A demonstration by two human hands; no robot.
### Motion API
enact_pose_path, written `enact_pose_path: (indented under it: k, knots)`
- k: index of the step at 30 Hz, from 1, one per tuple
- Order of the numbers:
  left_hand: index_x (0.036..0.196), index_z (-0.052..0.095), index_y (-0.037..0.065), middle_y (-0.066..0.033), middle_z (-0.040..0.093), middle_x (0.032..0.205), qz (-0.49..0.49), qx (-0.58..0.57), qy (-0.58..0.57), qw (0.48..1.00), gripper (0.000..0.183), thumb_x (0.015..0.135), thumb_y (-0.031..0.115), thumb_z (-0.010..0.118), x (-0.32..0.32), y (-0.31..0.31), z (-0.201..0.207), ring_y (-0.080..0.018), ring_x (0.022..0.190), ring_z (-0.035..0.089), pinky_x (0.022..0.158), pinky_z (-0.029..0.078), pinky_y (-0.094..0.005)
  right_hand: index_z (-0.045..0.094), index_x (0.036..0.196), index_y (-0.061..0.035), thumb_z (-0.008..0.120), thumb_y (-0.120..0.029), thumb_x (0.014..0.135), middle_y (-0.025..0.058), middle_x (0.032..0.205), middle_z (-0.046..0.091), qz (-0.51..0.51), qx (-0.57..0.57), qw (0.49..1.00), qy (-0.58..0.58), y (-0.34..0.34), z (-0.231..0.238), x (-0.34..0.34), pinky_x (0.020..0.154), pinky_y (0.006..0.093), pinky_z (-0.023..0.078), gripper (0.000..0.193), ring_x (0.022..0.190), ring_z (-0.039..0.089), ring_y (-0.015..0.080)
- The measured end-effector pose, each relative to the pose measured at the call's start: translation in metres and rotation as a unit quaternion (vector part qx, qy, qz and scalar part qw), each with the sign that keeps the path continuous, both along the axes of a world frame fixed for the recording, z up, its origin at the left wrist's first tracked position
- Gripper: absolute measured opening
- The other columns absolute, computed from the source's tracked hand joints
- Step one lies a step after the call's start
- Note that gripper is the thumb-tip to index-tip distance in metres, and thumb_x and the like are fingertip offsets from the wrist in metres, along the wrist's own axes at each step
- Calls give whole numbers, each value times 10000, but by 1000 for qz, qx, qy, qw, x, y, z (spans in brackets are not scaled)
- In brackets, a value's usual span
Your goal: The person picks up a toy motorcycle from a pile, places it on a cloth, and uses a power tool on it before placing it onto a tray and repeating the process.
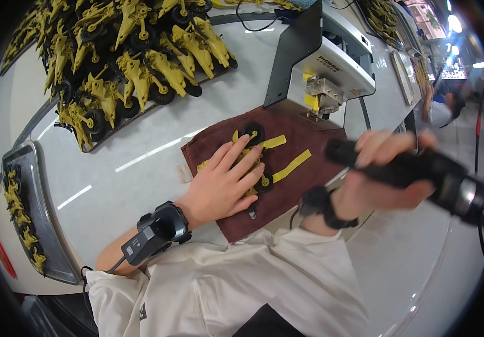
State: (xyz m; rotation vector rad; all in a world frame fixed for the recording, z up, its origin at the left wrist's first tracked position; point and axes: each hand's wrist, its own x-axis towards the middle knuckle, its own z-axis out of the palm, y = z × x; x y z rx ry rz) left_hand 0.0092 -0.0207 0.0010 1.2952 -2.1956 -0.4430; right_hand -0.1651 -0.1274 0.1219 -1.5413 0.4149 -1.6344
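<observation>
My left hand [225,180] lies palm down with its fingers spread over a yellow toy motorcycle. Between and beyond the fingers show the toy's black wheel [253,133] and bits of its yellow body; the rest is hidden under the hand. Beneath it is a maroon cloth [292,196]. Two strips of yellow tape [292,165] lie just right of the toy. Raised at the right, my right hand [385,163] is wrapped around a black corded electric screwdriver [435,167], held roughly level and blurred by motion. Its tip points left and is apart from the toy.
Many yellow toy motorcycles [141,73] are piled at the far left. A metal tray [45,224] at the left holds several small yellow parts. Behind the cloth stands a white-and-black tape dispenser [332,62]. A co-worker [438,109] sits at the far right.
</observation>
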Motion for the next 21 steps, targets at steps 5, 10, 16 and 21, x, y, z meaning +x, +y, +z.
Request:
enact_pose_path:
  k: [5, 10, 16, 21]
  knots:
    - [1174, 537, 62, -146, 426, 1358, 1, 14, 12, 1000, 531, 739, 327, 688, 2, 0, -5, -380, 1312, 321, 1046, 304, -488, 401, 1219, -24, 501, -523, 883, 77, 637, 537, -137, -11, 987, 78, -55, 13, 18, 525, 331, 426, 610, 491, 485, 183]
    - [1182, 528, 63, -143, 424, 1362, -7, 19, 9, 1000, 549, 740, 349, 684, 2, 2, -3, -382, 1318, 314, 1053, 298, -493, 440, 1123, 54, 598, -305, 849, 80, 597, 536, -87, 25, 995, 39, -62, -1, 30, 449, 264, 432, 479, 450, 513, 164]
    - [1187, 523, 63, -143, 416, 1371, -4, 11, 18, 1000, 571, 733, 363, 696, 1, -2, 0, -372, 1327, 306, 1068, 286, -484, 378, 1238, -39, 563, -575, 838, 80, 640, 525, 103, 83, 991, 23, -4, -12, 5, 517, 353, 410, 694, 458, 486, 199]
    - [1229, 482, 61, -134, 410, 1378, 2, 23, 40, 999, 640, 704, 339, 718, 6, 2, -8, -354, 1335, 304, 1073, 285, -481, 271, 1311, -9, 746, -374, 785, 155, 844, 595, 327, 54, 943, -7, 43, -35, 12, 590, 379, 474, 797, 667, 585, 254]
